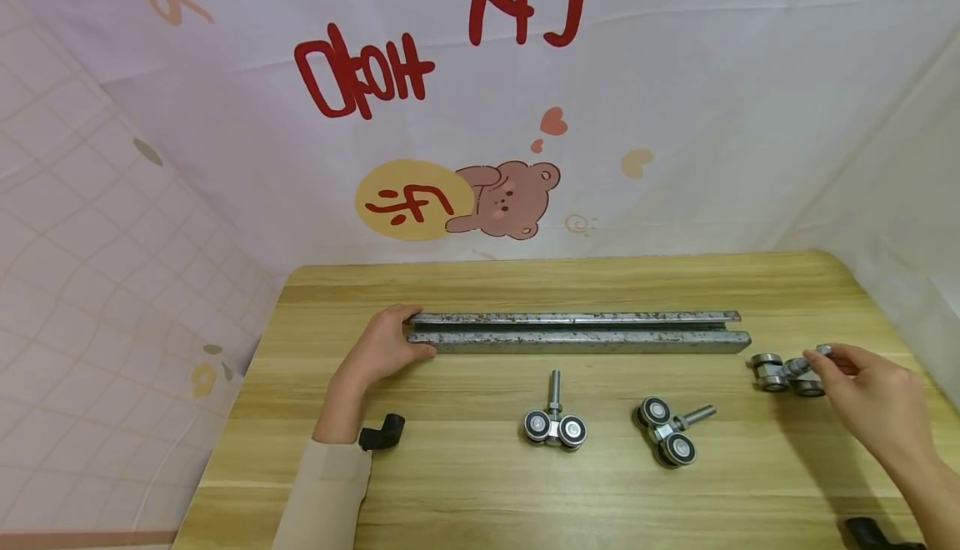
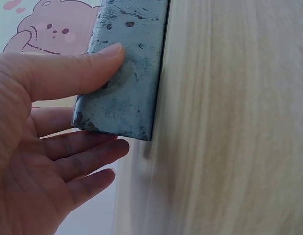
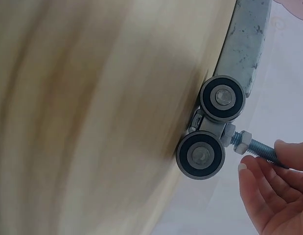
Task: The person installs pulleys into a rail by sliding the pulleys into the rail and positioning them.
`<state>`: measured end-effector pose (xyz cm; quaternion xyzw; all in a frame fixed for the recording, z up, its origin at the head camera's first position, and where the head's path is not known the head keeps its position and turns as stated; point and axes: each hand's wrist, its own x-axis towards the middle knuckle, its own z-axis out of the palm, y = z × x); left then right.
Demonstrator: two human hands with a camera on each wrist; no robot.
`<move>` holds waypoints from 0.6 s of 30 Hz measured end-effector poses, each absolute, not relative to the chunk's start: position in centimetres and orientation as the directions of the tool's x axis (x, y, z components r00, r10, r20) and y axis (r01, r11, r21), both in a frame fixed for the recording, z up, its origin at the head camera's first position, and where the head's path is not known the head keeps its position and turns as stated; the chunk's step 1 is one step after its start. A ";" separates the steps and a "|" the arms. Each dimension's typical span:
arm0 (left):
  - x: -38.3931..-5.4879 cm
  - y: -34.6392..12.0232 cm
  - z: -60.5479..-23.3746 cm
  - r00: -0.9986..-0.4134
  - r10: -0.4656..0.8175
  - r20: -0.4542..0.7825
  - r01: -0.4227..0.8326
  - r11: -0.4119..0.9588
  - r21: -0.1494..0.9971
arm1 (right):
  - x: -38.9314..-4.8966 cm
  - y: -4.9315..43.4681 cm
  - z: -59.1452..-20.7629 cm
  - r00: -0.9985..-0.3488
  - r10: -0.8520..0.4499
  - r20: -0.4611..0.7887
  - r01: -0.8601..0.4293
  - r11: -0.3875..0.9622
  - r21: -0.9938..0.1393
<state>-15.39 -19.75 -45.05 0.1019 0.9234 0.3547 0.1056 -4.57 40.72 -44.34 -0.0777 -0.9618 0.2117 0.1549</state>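
Note:
A speckled metal channel rail [image 1: 577, 343] with a slot along its top lies across the back of the table. At its left end my left hand [image 1: 381, 348] grips it, thumb [image 2: 100, 68] flat on the side wall and the other fingers behind and past the end. My right hand [image 1: 877, 392] pinches the threaded bolt [image 3: 264, 150] of a roller trolley [image 1: 770, 372] between thumb and fingers. This trolley's wheels [image 3: 200, 155] are just beyond the rail's right end, with the bolt pointing upward. Nearer me lie two more roller trolleys, one in the middle [image 1: 555, 429] and another [image 1: 665, 433] to its right.
A black elbow-shaped piece [image 1: 384, 433] lies beside my left sleeve. Another black piece [image 1: 866, 531] shows at the lower right edge, by my right forearm. Behind the wooden table [image 1: 465, 492] hangs a printed white cloth [image 1: 675, 75], with more cloth on both sides.

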 end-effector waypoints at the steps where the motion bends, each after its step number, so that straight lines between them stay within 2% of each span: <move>1: -15.4 -19.7 -45.0 -0.957 0.263 -0.123 0.114 0.729 0.675 | -4.6 40.8 -44.3 -0.939 0.208 0.273 0.074 0.900 -0.428; 18: -15.4 -19.4 -44.7 -0.958 0.263 -0.117 0.125 0.746 0.655 | -6.4 41.7 -44.3 -0.927 0.126 0.353 -0.015 0.929 -0.370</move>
